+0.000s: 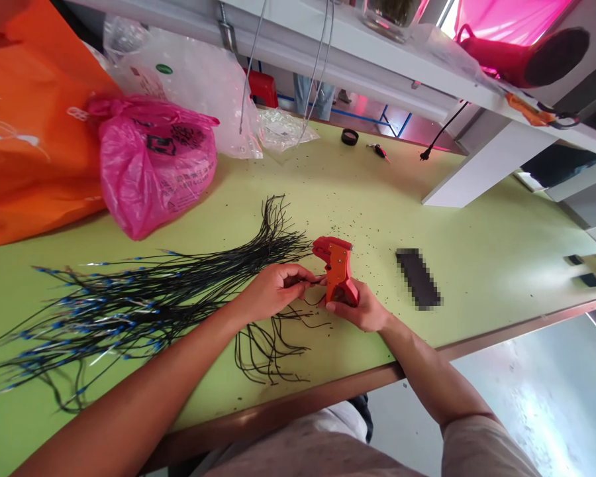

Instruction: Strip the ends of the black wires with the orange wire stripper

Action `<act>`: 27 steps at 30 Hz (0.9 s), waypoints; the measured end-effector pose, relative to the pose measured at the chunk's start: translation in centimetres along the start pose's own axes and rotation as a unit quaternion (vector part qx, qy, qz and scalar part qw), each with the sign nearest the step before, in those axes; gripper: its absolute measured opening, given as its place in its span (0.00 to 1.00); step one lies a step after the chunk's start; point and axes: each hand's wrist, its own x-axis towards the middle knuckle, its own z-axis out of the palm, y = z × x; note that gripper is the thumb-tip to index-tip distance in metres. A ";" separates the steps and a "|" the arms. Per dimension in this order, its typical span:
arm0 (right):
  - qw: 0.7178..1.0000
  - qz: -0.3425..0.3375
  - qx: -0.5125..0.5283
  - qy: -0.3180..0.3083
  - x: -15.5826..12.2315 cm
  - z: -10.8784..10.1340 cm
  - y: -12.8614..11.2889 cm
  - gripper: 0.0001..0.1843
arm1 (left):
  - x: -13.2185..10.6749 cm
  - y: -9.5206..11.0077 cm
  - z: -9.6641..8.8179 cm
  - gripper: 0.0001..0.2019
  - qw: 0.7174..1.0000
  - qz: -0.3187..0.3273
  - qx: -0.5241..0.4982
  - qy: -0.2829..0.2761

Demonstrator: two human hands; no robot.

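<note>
My right hand is closed around the handles of an orange wire stripper held upright on the green table. My left hand pinches a thin black wire and holds its end at the stripper's jaws. A large fan of black wires with blue sleeved ends lies to the left of my left hand. A smaller bunch of black wires lies at the table's front edge, under my hands.
A pink plastic bag, an orange bag and clear bags sit at the back left. A blurred dark rectangle lies right of the stripper. Small black scraps dot the table. A white shelf runs overhead.
</note>
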 end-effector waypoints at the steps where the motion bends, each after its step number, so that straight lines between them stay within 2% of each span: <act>1: 1.000 0.000 0.002 0.002 0.0 0.0 0.0 0.34 | 0.0 0.1 0.0 0.11 1.000 0.007 0.019 0.001; 8: 1.000 -0.003 0.003 -0.007 0.1 -0.2 0.1 0.35 | -0.1 -0.5 -0.1 0.11 0.988 0.047 0.144 0.023; 13: 1.000 -0.006 0.009 -0.011 0.1 -0.1 0.0 0.34 | -0.2 -0.6 -0.2 0.12 0.986 0.062 0.158 0.000; 17: 1.000 -0.001 0.010 -0.009 0.1 -0.2 -0.1 0.34 | -0.1 -0.5 -0.7 0.15 0.992 0.037 0.117 -0.014; 20: 1.000 0.001 0.020 -0.005 0.1 -0.5 -0.3 0.30 | 0.1 -0.7 -1.0 0.19 0.999 -0.008 0.044 -0.010; 24: 0.998 0.003 0.069 -0.008 -0.1 -1.3 -0.6 0.27 | 0.3 -0.3 -1.1 0.23 0.995 -0.049 -0.086 0.031; 27: 0.995 0.006 0.093 -0.026 -0.1 -1.6 -0.7 0.26 | 0.3 0.3 -1.2 0.24 0.987 -0.065 -0.137 0.054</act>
